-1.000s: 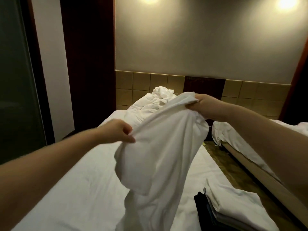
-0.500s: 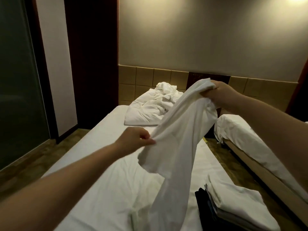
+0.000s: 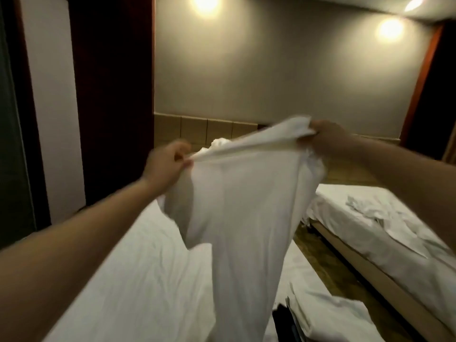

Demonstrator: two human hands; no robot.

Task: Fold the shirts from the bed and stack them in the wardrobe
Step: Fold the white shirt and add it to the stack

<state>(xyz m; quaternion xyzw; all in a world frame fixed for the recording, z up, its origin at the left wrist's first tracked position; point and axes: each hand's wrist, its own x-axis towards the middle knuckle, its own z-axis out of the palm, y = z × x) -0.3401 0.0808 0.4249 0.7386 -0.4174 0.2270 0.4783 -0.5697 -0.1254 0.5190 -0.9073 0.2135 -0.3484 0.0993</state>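
Observation:
A white shirt [image 3: 241,208] hangs stretched in the air over the bed [image 3: 128,280]. My left hand [image 3: 167,164] pinches its left top corner and my right hand [image 3: 328,139] grips the right top corner, a little higher. The cloth drops between them down to the bottom of the view. A stack of folded shirts [image 3: 328,314], white on top with dark ones beneath, lies on the bed at the lower right. The picture is blurred by motion.
A rumpled white heap [image 3: 219,144] sits at the head of the bed, mostly behind the shirt. A second bed [image 3: 385,233] with loose white cloth stands to the right across a narrow strip of wooden floor [image 3: 320,253]. A dark wooden panel [image 3: 111,95] rises at left.
Both hands have pulled apart and my left hand has risen, so the shirt now hangs spread wide between them. The view has tilted up and to the right.

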